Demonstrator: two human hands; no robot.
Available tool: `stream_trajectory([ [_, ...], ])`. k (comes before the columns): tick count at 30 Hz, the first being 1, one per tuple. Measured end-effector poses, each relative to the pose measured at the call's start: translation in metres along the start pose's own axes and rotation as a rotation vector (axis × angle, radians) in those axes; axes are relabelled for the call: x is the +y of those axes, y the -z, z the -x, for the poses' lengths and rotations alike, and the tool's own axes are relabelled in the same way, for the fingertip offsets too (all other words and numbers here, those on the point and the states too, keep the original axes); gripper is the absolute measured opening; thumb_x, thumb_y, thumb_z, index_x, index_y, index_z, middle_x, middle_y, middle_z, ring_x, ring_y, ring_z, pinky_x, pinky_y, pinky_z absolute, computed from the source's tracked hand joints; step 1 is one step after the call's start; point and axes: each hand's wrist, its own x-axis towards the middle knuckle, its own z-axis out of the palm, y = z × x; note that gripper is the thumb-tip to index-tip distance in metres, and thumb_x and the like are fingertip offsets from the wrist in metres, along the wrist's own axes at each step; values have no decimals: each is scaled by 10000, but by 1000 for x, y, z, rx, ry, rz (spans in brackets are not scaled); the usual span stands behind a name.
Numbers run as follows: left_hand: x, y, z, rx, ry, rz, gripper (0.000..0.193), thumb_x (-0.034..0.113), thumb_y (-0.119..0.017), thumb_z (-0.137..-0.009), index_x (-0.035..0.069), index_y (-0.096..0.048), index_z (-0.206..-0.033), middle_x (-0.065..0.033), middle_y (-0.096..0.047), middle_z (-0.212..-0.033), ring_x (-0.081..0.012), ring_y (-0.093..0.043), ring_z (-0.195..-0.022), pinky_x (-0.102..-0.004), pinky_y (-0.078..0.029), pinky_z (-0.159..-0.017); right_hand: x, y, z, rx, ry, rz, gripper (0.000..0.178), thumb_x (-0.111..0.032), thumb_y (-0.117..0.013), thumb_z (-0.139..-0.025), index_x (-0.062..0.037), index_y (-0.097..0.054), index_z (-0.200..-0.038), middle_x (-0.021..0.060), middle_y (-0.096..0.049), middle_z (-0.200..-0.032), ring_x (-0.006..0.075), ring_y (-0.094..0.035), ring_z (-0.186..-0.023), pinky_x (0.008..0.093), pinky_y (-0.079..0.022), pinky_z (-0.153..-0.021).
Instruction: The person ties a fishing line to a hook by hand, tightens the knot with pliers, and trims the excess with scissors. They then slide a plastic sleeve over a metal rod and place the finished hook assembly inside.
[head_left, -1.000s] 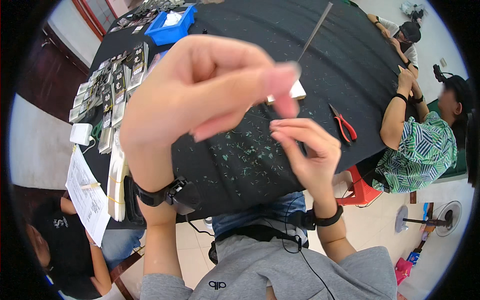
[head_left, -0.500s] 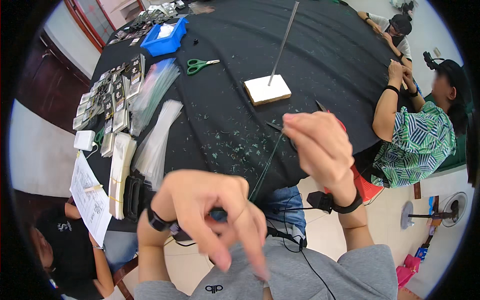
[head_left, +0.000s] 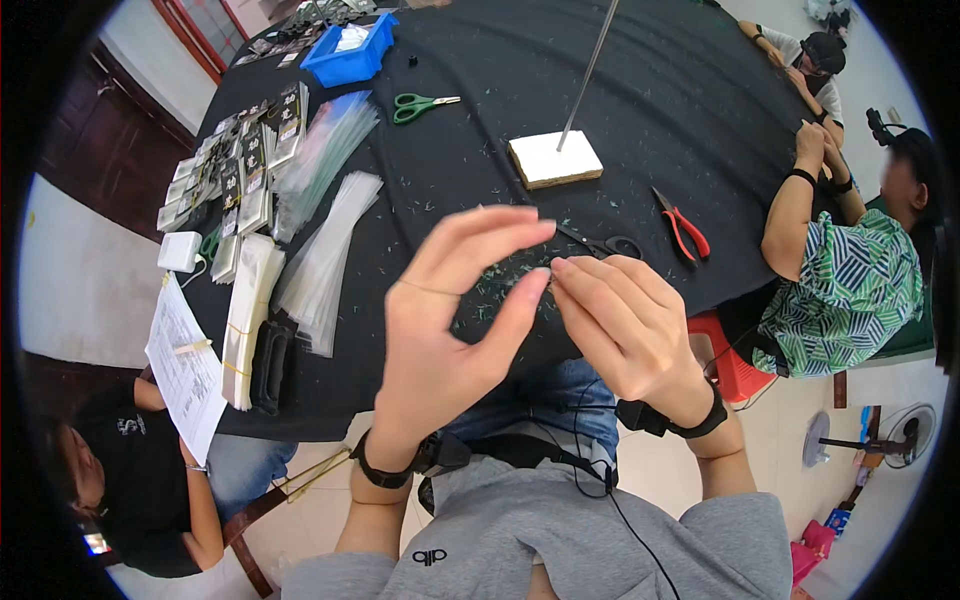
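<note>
My left hand [head_left: 450,310] is raised over the near part of the table, its fingers and thumb apart in a C shape. A thin pale band or strand crosses the base of its fingers. Close by on the right, my right hand [head_left: 625,320] is closed in a pinch, fingertips almost touching the left thumb tip. What sits in the pinch is too small to make out. Behind the hands lies a pair of black scissors [head_left: 622,247], and red-handled pliers [head_left: 690,238] rest to the right. Small green clippings [head_left: 474,312] are scattered on the black cloth beneath.
A thin rod [head_left: 588,75] stands upright in a white block [head_left: 556,160]. Green-handled scissors [head_left: 412,108], a blue bin [head_left: 350,62], clear plastic sleeves [head_left: 328,270] and stacked packets [head_left: 255,175] are on the left. People sit at left [head_left: 140,470] and right [head_left: 850,285].
My left hand has risen toward my right hand and spread its fingers. My right hand has come lower; the green thread seen hanging from its pinch no longer shows. The pliers are now uncovered.
</note>
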Motion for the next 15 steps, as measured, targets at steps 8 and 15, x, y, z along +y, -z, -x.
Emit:
stream_trajectory([
  [8,-10,-10,27,2,227,23,112,-5,-669,-797,-12,-643,-906,-92,-633,-812,-144,-604,-637,-262,-467,-588,-13,-2,8,-120,54,9,250,-55,-626,-540,58,-628,-764,170,-629,-899,251,-637,-846,336,-529,-783],
  [15,-8,-9,43,-17,268,-26,81,-16,-671,-792,-26,-639,-866,-79,-627,-779,-119,-585,-638,-235,-445,-583,-26,-1,12,-168,48,13,269,-50,-620,-542,72,-631,-781,175,-620,-904,256,-629,-851,342,-521,-785],
])
